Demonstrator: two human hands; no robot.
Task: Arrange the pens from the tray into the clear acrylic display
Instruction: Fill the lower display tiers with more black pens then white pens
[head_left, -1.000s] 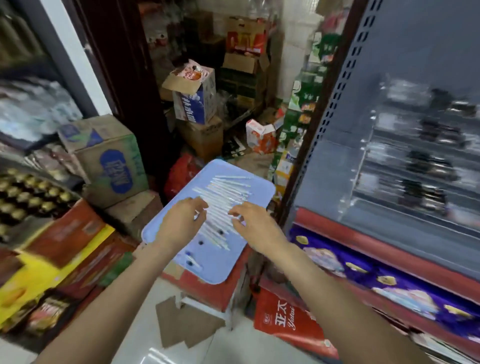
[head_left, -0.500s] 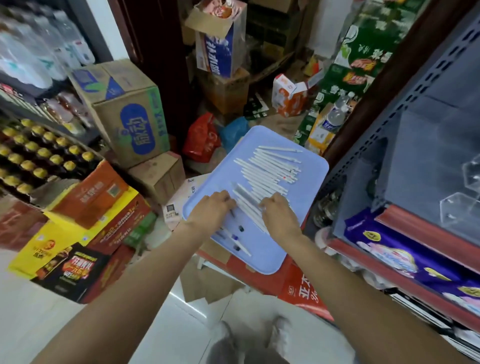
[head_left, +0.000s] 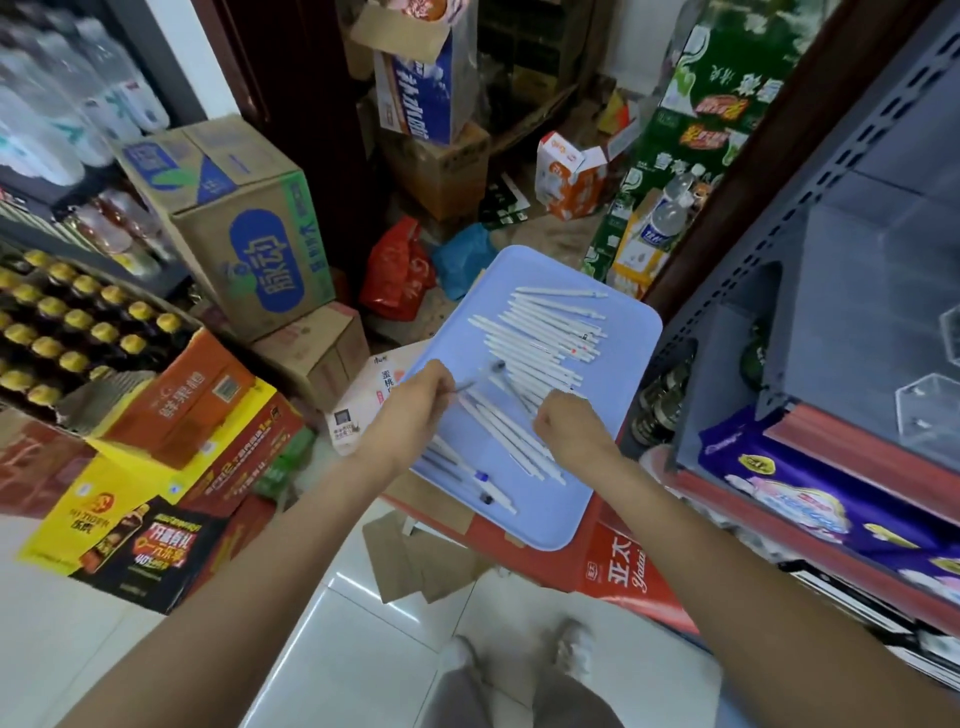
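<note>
Left grip (head_left: 423, 397) pinches 1 pen (head_left: 480, 376); right grip (head_left: 563, 423) curls around pens (head_left: 545, 332) on the blue tray (head_left: 618, 441).

Smooth matt plastic tray (head_left: 613, 332); glossy floor tiles (head_left: 337, 649).

One blue tray (head_left: 613, 499) holds dozens of white pens (head_left: 545, 332), too many to count. Two hands (head_left: 423, 397) reach in.

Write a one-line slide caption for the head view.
Both hands, left and right, pick slim white pens off a pale blue plastic tray in a crowded shop aisle.
</note>
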